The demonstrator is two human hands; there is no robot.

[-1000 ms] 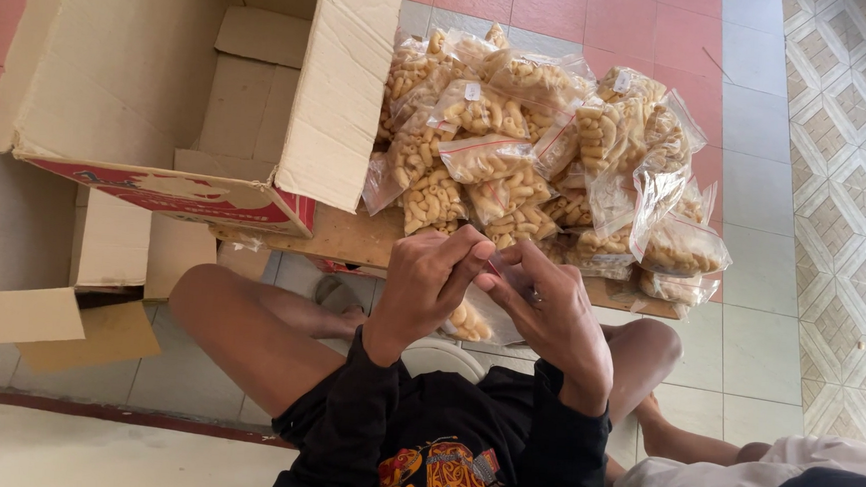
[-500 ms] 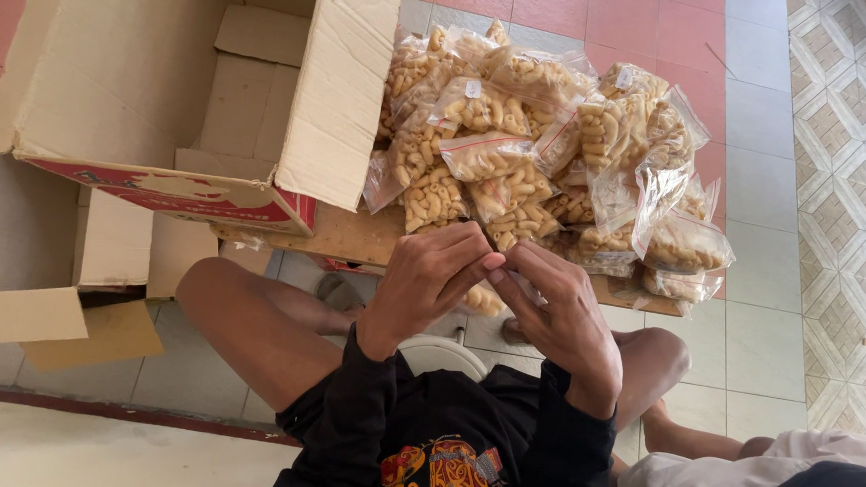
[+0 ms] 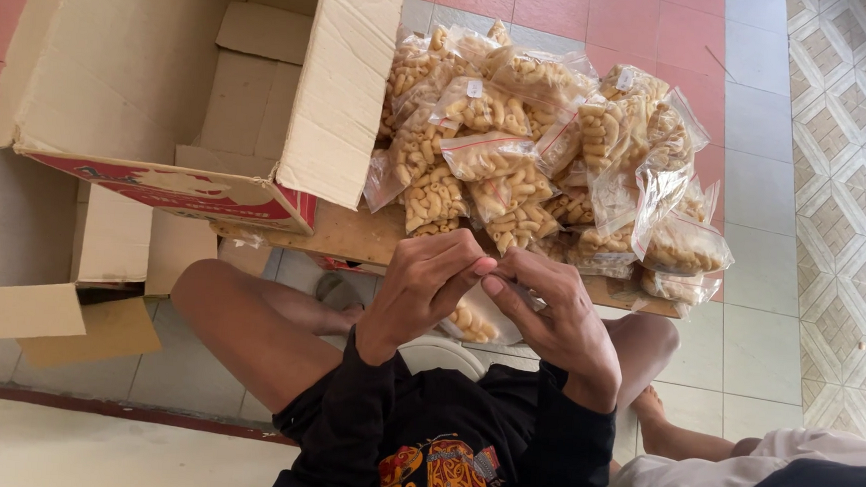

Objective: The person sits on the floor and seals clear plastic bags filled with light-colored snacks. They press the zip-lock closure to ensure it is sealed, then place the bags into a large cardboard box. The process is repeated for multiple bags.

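My left hand (image 3: 420,288) and my right hand (image 3: 554,316) meet above my lap, both pinching the top edge of a small clear bag of yellow macaroni snacks (image 3: 475,322) that hangs below my fingers. The bag is mostly hidden by my hands. Just beyond my fingers lies a pile of several similar filled clear bags (image 3: 549,150) on a low wooden board (image 3: 353,237).
A large open cardboard box (image 3: 192,88) stands to the left of the pile, with loose cardboard flaps (image 3: 58,316) on the tiled floor. Another person's leg and light clothing (image 3: 740,473) show at the lower right. A white stool (image 3: 441,354) is under me.
My hands stay together on the bag's top edge; the fingers shifted slightly and the bag hangs a little lower than half a second ago.
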